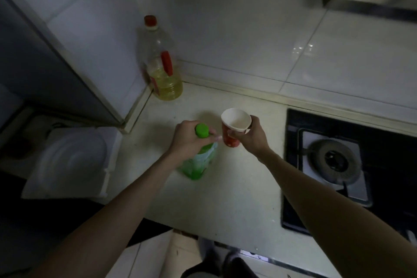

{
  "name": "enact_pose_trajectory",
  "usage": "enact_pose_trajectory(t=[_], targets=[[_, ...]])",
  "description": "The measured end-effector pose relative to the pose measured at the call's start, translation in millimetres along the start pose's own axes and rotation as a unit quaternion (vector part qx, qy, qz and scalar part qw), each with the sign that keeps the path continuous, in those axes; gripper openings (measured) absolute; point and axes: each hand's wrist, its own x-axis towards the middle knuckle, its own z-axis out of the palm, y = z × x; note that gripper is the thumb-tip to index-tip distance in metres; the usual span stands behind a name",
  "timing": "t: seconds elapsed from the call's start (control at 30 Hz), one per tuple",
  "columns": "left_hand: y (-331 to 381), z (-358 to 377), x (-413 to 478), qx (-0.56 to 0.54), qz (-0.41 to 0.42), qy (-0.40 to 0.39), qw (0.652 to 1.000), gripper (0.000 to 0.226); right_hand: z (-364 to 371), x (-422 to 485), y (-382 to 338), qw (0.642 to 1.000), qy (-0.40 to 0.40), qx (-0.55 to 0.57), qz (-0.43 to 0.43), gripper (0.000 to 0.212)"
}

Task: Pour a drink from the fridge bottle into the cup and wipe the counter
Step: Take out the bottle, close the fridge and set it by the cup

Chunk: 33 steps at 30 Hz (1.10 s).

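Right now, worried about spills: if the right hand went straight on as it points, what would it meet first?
Likely the oil bottle in the corner; depth from the right hand is unclear.

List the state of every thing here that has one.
green bottle: cap on, gripped at the neck by the left hand.
paper cup: empty, tilted, held by the right hand.
oil bottle: capped, upright, partly full.
stove burner: no flame showing.
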Motion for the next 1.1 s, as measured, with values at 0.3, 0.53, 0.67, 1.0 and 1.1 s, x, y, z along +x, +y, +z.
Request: enact_pose_trajectory(t=[0.3, 0.53, 0.67, 1.0, 1.1], targets=[[54.0, 57.6, -11.6, 0.022, 0.076, -0.117, 0.990, 0.023, -84.3, -52.5, 19.9, 0.997, 0.080, -0.018, -0.005, 0.076], [91.3, 114.6, -48.2, 0.089, 0.151, -0.197, 0.965, 0.020, -157.5, -132.4, 59.5, 0.991, 0.131, -0.002, 0.020, 0.077], [113.4, 151.1, -88.5, 0.104, 0.189, -0.216, 0.952, 0.017, -199.5, -188.8, 83.0, 0.984, 0.173, 0.015, 0.036, 0.077], [160.0, 251.8, -218.9, 0.049, 0.261, -0.247, 0.932, 0.006, -290.8, -356.5, 141.6, 0.957, 0.277, 0.030, 0.077, 0.074], [176.2, 287.6, -255.1, 0.043, 0.274, -0.277, 0.920, 0.003, -316.8, -408.4, 158.2, 0.941, 0.327, 0.022, 0.085, 0.070]])
